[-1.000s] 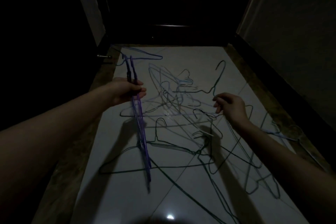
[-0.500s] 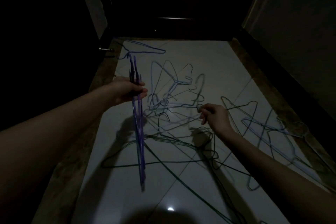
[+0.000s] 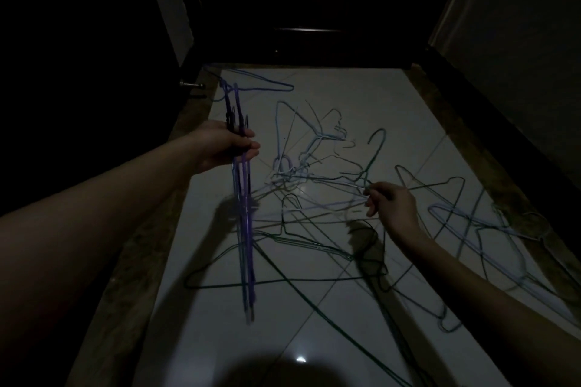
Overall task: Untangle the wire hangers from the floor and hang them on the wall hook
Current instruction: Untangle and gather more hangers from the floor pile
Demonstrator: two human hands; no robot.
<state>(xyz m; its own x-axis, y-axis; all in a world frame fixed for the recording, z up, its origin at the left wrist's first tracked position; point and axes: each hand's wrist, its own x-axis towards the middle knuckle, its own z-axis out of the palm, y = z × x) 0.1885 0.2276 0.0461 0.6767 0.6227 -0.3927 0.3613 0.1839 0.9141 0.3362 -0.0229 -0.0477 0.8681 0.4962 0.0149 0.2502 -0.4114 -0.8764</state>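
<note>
Purple hangers (image 3: 242, 198); green, pale-blue ones (image 3: 317, 173) (perhaps, in dimness) on white tiled floor (image 3: 345, 97)

Two bare forearms in dim light, no sleeves anywhere along their visible length. Bare left hand (image 3: 224, 148) and bare right hand (image 3: 393, 203), no gloves. No rings, watch or bands made out at wrists or fingers (image 3: 370, 209), though gloom hides fine detail. Left forearm broad and close at the near left edge, right forearm slimmer from the near right corner. Rounded dark shadow of the head at the near edge.
</note>
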